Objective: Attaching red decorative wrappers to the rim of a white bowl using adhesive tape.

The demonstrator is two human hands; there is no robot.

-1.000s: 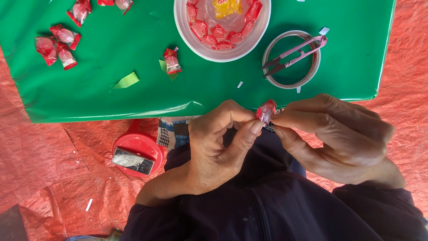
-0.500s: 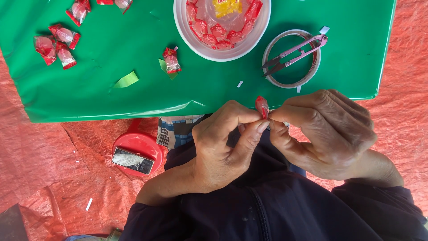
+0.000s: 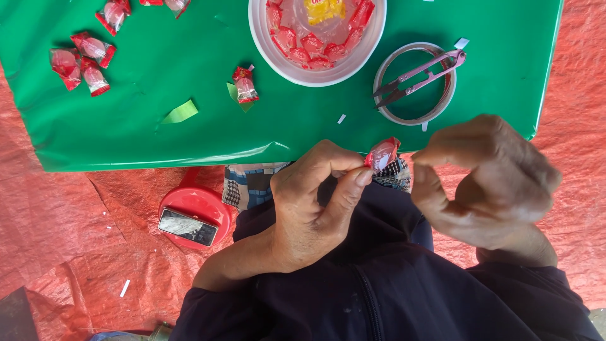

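Pinching a small red-wrapped candy between left hand thumb and fingertip at frame centre, right hand loosely curled just beside it, white plastic bowl up top on green sheet

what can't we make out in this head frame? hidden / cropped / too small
- White bowl: far rim cut by the top edge, head view.
- Wrapped candies at top left: cropped by the same edge.
- Red-wrapped candy: lower end hidden by left hand fingertips.
- Right hand: curled, so fingertip contents can't be told.
- Red lid: the flat silver item on it is unidentifiable.
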